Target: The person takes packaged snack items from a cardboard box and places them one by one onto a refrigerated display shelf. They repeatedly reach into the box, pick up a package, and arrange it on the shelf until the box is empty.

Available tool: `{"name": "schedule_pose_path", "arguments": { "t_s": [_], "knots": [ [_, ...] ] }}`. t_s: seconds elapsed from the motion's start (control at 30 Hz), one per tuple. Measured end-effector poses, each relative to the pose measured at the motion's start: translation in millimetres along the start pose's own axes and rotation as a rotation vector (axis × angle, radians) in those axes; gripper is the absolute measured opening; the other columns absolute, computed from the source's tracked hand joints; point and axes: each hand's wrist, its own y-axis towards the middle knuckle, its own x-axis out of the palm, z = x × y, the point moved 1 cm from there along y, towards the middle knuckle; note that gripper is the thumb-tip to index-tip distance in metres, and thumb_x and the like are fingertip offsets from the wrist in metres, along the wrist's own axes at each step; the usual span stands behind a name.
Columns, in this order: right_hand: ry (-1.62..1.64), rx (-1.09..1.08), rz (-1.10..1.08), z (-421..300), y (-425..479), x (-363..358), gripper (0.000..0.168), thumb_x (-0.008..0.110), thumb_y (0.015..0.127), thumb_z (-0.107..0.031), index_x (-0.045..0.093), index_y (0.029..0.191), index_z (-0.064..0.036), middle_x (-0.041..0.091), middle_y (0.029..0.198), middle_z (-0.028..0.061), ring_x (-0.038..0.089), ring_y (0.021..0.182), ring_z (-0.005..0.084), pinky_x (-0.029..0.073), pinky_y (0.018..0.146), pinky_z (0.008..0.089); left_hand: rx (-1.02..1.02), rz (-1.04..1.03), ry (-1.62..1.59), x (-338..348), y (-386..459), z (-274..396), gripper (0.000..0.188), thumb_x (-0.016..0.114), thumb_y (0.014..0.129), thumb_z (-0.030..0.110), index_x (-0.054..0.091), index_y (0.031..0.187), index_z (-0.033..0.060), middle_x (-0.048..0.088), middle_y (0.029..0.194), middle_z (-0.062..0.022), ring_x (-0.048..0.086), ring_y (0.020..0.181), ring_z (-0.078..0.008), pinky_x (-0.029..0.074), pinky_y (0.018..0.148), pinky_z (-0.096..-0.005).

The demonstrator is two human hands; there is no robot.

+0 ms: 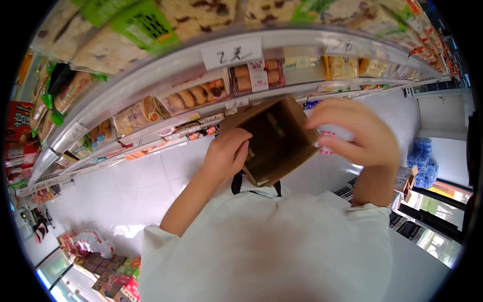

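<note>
An open cardboard box [292, 160] is tilted in front of my chest, its dark inside facing up towards me. My left hand [228, 153] grips its left rim, with the thumb and fingers bent over the edge. My right hand [349, 132] is at the box's right corner, blurred, with thumb and forefinger apart. Whether it pinches the cardboard or only touches it is unclear. A small pale greenish strip [276, 124] shows on an inner wall. Deeper parts of the box lie in shadow.
Shelves ahead hold packaged bread [198, 94], packed rolls [258, 75] and large bagged goods [124, 34], with handwritten price cards [232, 53] on the edge. Pale tiled floor [151, 181] lies below. Stacked cartons [113, 275] stand lower left, blue bottle packs [422, 162] at right.
</note>
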Motion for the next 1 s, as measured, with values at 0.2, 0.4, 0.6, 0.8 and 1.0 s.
{"name": "schedule_pose_path", "arguments": {
  "t_s": [0.2, 0.4, 0.6, 0.8, 1.0],
  "knots": [
    [-0.040, 0.559, -0.486, 195, 27, 247, 0.024, 0.059, 0.088, -0.011, 0.075, 0.105, -0.004, 0.074, 0.107, 0.0221, 0.070, 0.102, 0.0405, 0.055, 0.086, 0.0479, 0.037, -0.429, 0.145, 70, -26, -24, 0.017, 0.067, 0.087, 0.007, 0.068, 0.104, 0.0049, 0.068, 0.096, -0.0145, 0.068, 0.091, -0.0353, 0.054, 0.080, -0.0470],
    [0.088, 0.737, -0.812, 295, 41, 424, 0.049, 0.080, 0.079, -0.031, 0.076, 0.124, -0.011, 0.070, 0.132, 0.0171, 0.070, 0.116, 0.0323, 0.056, 0.098, 0.0470, -0.001, -0.684, 0.261, 86, -63, -38, 0.015, 0.067, 0.087, 0.010, 0.068, 0.101, 0.0051, 0.067, 0.092, -0.0126, 0.067, 0.089, -0.0331, 0.051, 0.083, -0.0455],
    [0.064, 0.671, -0.734, 308, 16, 499, 0.045, 0.072, 0.086, -0.023, 0.073, 0.128, -0.009, 0.069, 0.132, 0.0183, 0.068, 0.119, 0.0327, 0.054, 0.099, 0.0469, 0.006, -0.630, 0.286, 89, -82, -38, 0.013, 0.068, 0.085, 0.010, 0.069, 0.097, 0.0057, 0.068, 0.089, -0.0113, 0.067, 0.090, -0.0311, 0.050, 0.086, -0.0438],
    [0.022, 0.737, -0.621, 299, 16, 489, 0.041, 0.070, 0.087, -0.022, 0.073, 0.126, -0.009, 0.071, 0.127, 0.0188, 0.069, 0.116, 0.0345, 0.054, 0.098, 0.0470, 0.030, -0.674, 0.316, 86, -80, -30, 0.015, 0.069, 0.084, 0.009, 0.069, 0.098, 0.0058, 0.068, 0.092, -0.0107, 0.067, 0.092, -0.0302, 0.050, 0.087, -0.0430],
    [-0.051, 0.652, -0.535, 265, 17, 383, 0.035, 0.067, 0.088, -0.019, 0.074, 0.120, -0.009, 0.073, 0.118, 0.0199, 0.070, 0.110, 0.0370, 0.055, 0.094, 0.0469, -0.072, -0.478, 0.145, 82, -72, -35, 0.024, 0.067, 0.088, 0.008, 0.066, 0.111, 0.0021, 0.064, 0.119, -0.0178, 0.064, 0.109, -0.0383, 0.051, 0.097, -0.0461]
  ]
}}
